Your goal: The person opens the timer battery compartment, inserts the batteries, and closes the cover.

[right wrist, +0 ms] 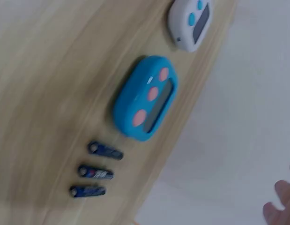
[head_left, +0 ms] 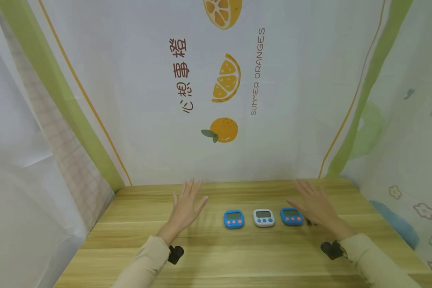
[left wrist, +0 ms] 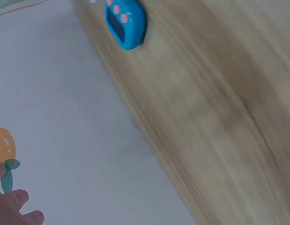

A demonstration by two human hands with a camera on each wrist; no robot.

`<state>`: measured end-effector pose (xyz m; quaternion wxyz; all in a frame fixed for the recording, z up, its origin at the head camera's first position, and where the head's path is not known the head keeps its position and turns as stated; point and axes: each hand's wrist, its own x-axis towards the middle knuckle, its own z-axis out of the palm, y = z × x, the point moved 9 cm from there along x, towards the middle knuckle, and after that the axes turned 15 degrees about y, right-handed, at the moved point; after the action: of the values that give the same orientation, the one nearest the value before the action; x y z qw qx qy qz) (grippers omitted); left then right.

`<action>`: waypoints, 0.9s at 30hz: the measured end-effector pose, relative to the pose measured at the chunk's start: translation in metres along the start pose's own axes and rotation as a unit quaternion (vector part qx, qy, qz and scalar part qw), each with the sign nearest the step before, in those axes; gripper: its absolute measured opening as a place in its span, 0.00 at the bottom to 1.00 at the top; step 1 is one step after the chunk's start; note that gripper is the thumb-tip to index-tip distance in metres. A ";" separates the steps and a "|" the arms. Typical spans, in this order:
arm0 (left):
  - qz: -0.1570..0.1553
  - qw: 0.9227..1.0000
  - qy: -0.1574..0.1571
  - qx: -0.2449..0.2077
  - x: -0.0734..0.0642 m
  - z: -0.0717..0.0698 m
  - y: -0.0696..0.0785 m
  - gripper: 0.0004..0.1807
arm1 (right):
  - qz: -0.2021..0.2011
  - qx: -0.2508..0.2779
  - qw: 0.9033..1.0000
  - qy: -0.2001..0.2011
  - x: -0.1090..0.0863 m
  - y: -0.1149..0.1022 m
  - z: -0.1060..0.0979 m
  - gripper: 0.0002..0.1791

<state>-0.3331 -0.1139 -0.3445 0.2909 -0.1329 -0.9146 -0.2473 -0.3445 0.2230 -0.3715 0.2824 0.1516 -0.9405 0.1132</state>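
Observation:
Three small digital timers stand in a row on the wooden table: a blue timer with pink buttons (head_left: 233, 219) on the left, a white timer with blue buttons (head_left: 264, 218) in the middle, and a second blue timer (head_left: 291, 216) on the right. My left hand (head_left: 185, 206) is held over the table left of the row, its fingers spread, holding nothing. Over the right side my right hand (head_left: 317, 206) hovers, fingers extended and also holding nothing. Three dark blue batteries (right wrist: 95, 172) lie beside the right blue timer; in the head view my right hand partly hides them.
The wooden table (head_left: 216, 256) ends at a white curtain (head_left: 147, 152) with printed oranges behind it. Curtains also hang at the left and right sides. A black wrist camera (head_left: 175, 254) sits on the left wrist, another black camera (head_left: 332, 250) on the right.

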 end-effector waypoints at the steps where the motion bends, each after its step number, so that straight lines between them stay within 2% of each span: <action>1: -0.002 1.000 0.006 -0.007 0.002 -0.002 0.000 0.32 | -0.003 0.011 1.000 0.003 0.002 -0.003 -0.001 0.41; 8: -0.002 0.996 0.056 -0.068 0.012 -0.012 0.005 0.28 | -0.049 0.070 0.995 0.058 0.020 -0.031 -0.006 0.40; 13: -0.012 0.983 0.087 -0.159 0.015 -0.009 0.007 0.25 | -0.079 0.120 0.987 0.078 0.029 -0.052 0.000 0.36; 15: -0.032 0.975 0.092 -0.198 0.015 -0.003 0.005 0.24 | -0.071 0.137 0.986 0.065 0.031 -0.058 0.006 0.35; 19: -0.093 0.954 0.099 -0.268 0.010 0.015 -0.004 0.23 | -0.038 0.164 0.985 0.035 0.031 -0.067 0.024 0.34; 22: -0.135 0.939 0.103 -0.297 0.002 0.030 -0.010 0.22 | -0.018 0.181 0.983 0.027 0.027 -0.073 0.038 0.34; 24: -0.157 0.934 0.102 -0.305 -0.005 0.041 -0.015 0.22 | -0.016 0.198 0.980 0.032 0.024 -0.077 0.047 0.32; 27: -0.172 0.931 0.094 -0.309 -0.014 0.054 -0.019 0.21 | -0.015 0.224 0.974 0.039 0.019 -0.084 0.059 0.31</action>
<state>-0.3544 -0.1021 -0.3985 0.2727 -0.0332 -0.7703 -0.5755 -0.3594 0.1233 -0.3979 0.2798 0.2208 -0.8768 0.3227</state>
